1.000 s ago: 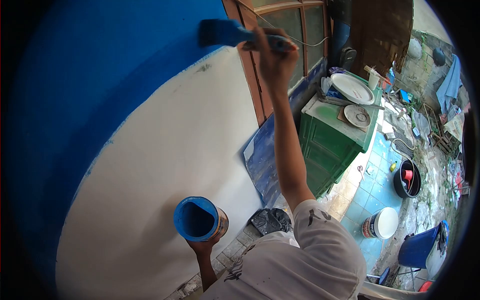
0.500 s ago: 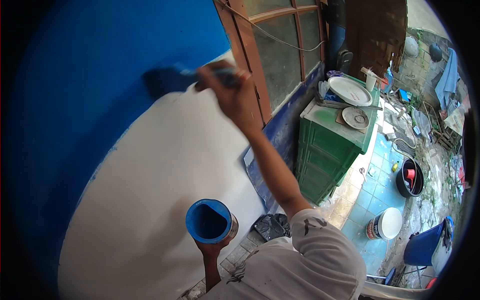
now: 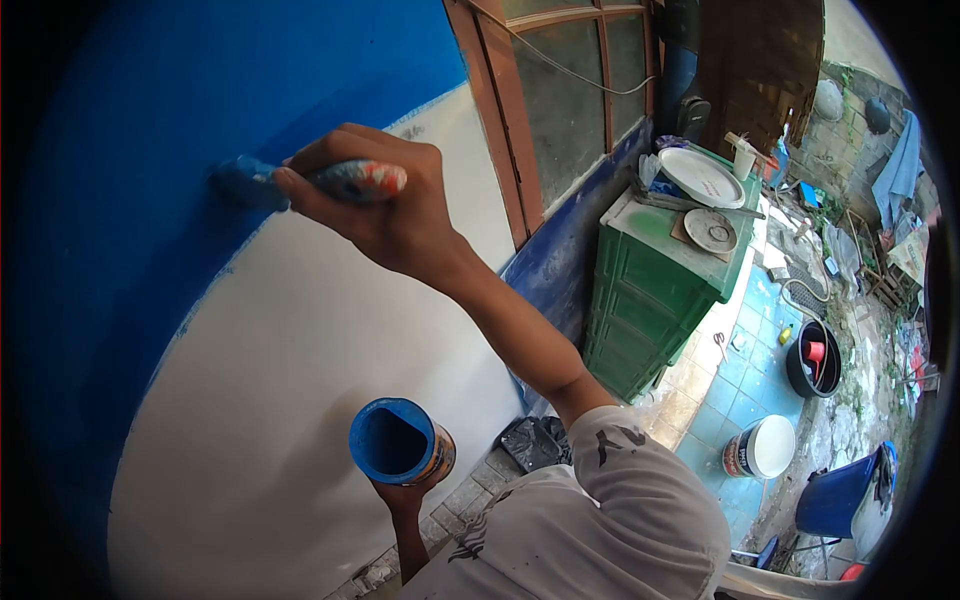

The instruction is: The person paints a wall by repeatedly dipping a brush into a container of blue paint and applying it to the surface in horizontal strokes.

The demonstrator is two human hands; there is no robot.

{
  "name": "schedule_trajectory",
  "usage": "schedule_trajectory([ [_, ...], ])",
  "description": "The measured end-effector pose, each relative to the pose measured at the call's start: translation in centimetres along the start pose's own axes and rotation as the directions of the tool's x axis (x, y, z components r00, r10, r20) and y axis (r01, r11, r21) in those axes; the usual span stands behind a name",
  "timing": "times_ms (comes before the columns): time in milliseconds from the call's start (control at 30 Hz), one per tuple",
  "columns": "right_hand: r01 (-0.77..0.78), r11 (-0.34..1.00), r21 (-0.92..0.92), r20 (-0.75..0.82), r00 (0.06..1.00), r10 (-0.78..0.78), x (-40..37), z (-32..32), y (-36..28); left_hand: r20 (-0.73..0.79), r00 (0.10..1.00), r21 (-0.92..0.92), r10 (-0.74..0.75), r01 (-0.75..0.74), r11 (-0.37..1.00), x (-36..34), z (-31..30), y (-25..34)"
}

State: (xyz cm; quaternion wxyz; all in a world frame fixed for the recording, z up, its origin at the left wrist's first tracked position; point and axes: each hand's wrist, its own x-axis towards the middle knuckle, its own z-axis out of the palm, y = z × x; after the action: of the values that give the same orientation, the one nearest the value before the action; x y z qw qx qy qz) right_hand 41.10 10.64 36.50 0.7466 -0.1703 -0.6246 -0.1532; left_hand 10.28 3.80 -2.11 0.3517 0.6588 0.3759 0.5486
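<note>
My right hand [image 3: 375, 195] grips a paintbrush [image 3: 350, 181] by its paint-smeared handle. The blue-coated bristles lie against the blue painted part of the wall [image 3: 250, 70], just above its border with the white part [image 3: 300, 330]. Low in the view, my left hand [image 3: 405, 492] holds a paint can [image 3: 392, 442] from beneath, upright enough that its blue-coated inside shows. How much paint is in the can is hard to tell.
A brown-framed window [image 3: 565, 90] is set right of the painted wall. Beside it stands a green cabinet [image 3: 650, 290] with lids on top. Farther right are a white bucket [image 3: 772, 447], a black tub [image 3: 815, 358] and a blue chair [image 3: 840, 490]. A black plastic bag [image 3: 535, 442] lies by the wall.
My right hand has moved left with the brush, away from the window frame and along the blue border. The can in my left hand has shifted slightly left.
</note>
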Motion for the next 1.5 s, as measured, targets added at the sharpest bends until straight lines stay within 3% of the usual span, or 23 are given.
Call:
schedule_trajectory([
  [100,-0.088,0.996,-0.012,-0.096,0.992,0.087,0.0,-0.8,3.7,-0.018,0.999,0.0,0.045,-0.045,0.999,0.7,1.1,2.2],
  [167,-0.252,0.948,0.193,-0.244,0.924,0.295,0.6,-4.5,6.1,-0.046,0.997,-0.045,0.054,-0.057,0.997,0.5,1.0,2.4],
  [200,-0.256,0.965,0.062,-0.336,0.905,0.261,0.7,-7.0,7.7,-0.046,0.997,-0.058,0.069,-0.071,0.996,0.2,0.9,1.7],
  [233,-0.159,0.984,0.076,-0.426,0.887,0.176,0.6,-9.3,10.4,-0.047,0.996,-0.072,0.082,-0.085,0.994,-0.2,0.7,1.2],
  [300,-0.247,0.954,-0.168,-0.528,0.84,0.124,0.8,-12.2,10.9,-0.052,0.997,-0.06,0.048,-0.051,0.997,-0.9,0.3,0.7],
  [333,-0.245,0.955,-0.165,-0.522,0.843,0.126,1.0,-11.8,10.2,-0.032,0.999,-0.041,0.014,-0.015,0.999,-1.4,0.0,0.5],
  [400,-0.207,0.906,-0.369,-0.424,0.905,0.034,1.0,-11.4,8.5,-0.033,0.999,-0.042,-0.002,0.0,0.999,-1.9,-0.4,0.4],
  [500,-0.214,0.972,-0.096,-0.241,0.953,0.186,0.6,-5.0,2.9,-0.017,1.0,-0.056,-0.017,0.016,0.998,-1.4,-0.2,1.1],
  [567,-0.074,0.99,-0.124,-0.083,0.994,0.064,-0.1,-0.8,0.8,0.002,1.0,-0.065,-0.021,0.021,0.998,-1.3,0.0,1.1],
  [633,-0.117,0.983,0.141,0.009,0.993,0.116,-0.3,1.5,-0.7,0.006,0.999,-0.008,0.032,-0.031,0.999,-0.8,0.1,0.6],
  [733,0.023,0.998,-0.065,-0.015,1.0,-0.024,0.3,1.2,1.0,0.008,1.0,-0.042,0.025,-0.025,0.999,-0.4,0.6,0.7],
  [767,-0.189,0.965,0.183,-0.068,0.977,0.204,0.1,0.5,2.6,0.012,1.0,-0.043,0.021,-0.02,0.999,-0.5,0.6,0.7],
  [833,-0.289,0.931,0.223,-0.222,0.915,0.337,0.1,-3.2,5.9,0.015,1.0,0.004,0.018,-0.018,1.0,-0.9,0.4,0.7],
  [867,-0.315,0.947,0.056,-0.286,0.904,0.318,0.3,-6.1,6.4,0.01,1.0,0.005,0.015,-0.015,1.0,-1.1,0.3,0.9],
  [967,-0.22,0.969,-0.116,-0.48,0.866,0.139,-0.2,-13.6,12.2,-0.004,1.0,-0.084,0.028,-0.028,0.996,-1.5,0.1,1.2],
  [1100,-0.328,0.871,-0.366,-0.508,0.855,0.109,0.5,-16.3,10.6,0.018,0.999,-0.054,-0.041,0.042,0.998,-1.7,-0.6,1.4],
  [1167,-0.185,0.934,-0.306,-0.443,0.896,0.032,-0.2,-14.1,9.4,0.021,0.999,-0.033,-0.037,0.038,0.999,-1.2,-0.4,1.5],
  [1233,-0.031,0.905,-0.424,-0.246,0.966,-0.083,-0.8,-11.4,6.9,0.041,0.999,-0.038,-0.007,0.008,0.999,-0.6,-0.3,1.4],
  [1300,0.046,0.84,-0.54,-0.017,0.998,-0.065,-1.9,-9.0,4.2,0.054,0.998,-0.011,0.013,-0.013,1.0,-0.2,0.1,1.4],
  [1367,0.061,0.837,-0.543,-0.022,0.996,-0.087,-1.9,-8.7,4.1,0.049,0.998,0.008,0.043,-0.044,0.999,1.0,1.1,2.0],
  [1433,-0.289,0.955,-0.062,-0.351,0.902,0.25,-1.8,-10.6,7.2,0.09,0.995,-0.101,0.037,-0.028,0.994,1.4,1.9,3.2],
  [1467,-0.249,0.942,-0.225,-0.408,0.902,0.141,-1.4,-12.1,8.4,0.076,0.997,-0.101,0.032,-0.024,0.995,1.2,1.8,3.0],
  [1500,-0.251,0.943,-0.217,-0.398,0.905,0.149,-1.4,-13.2,8.8,0.088,0.996,-0.087,0.026,-0.018,0.996,1.0,1.8,2.6],
])
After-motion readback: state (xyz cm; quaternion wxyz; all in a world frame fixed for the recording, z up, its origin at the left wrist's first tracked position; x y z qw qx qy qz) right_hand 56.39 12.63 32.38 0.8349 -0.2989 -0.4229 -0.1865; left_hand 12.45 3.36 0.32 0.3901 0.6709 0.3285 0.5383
